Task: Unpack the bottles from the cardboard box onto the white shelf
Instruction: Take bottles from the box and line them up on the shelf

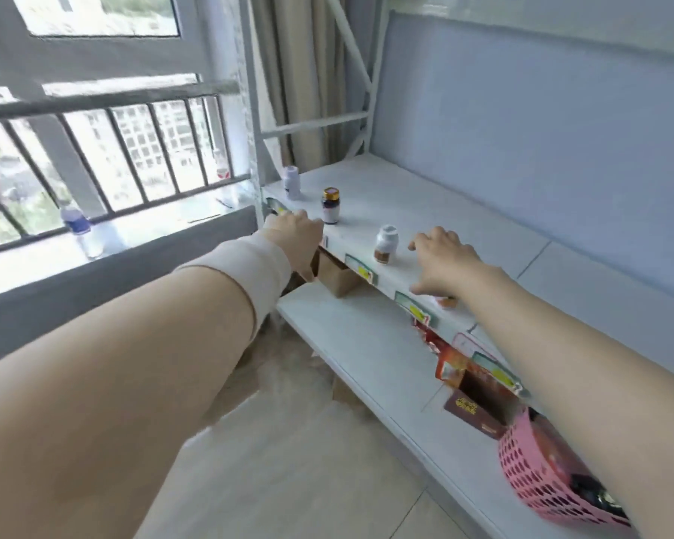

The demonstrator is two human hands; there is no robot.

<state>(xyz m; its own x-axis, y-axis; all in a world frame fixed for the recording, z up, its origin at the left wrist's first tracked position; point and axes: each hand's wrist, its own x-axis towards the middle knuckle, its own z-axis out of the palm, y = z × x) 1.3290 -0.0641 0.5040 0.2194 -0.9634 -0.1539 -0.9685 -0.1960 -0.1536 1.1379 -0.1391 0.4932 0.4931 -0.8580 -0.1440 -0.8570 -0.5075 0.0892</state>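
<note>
Three bottles stand in a row on the upper board of the white shelf (436, 188): a white one (292, 182), a dark one with a gold cap (330, 206), and a white one with a brown label (386, 244). My right hand (442, 262) covers a fourth bottle (447, 302) from above at the board's front edge; only its brown base shows under the palm. The cardboard box (337, 278) sits on the lower board, partly under the upper one. My left hand (294, 233) is just above the box at the shelf's front left corner, its fingertips hidden.
A pink basket (537, 472) and a dark red box (471, 412) sit on the lower board at right. Coloured labels line the upper board's front edge. A water bottle (76, 227) stands on the windowsill at left, behind a railing. Beige floor tiles lie below.
</note>
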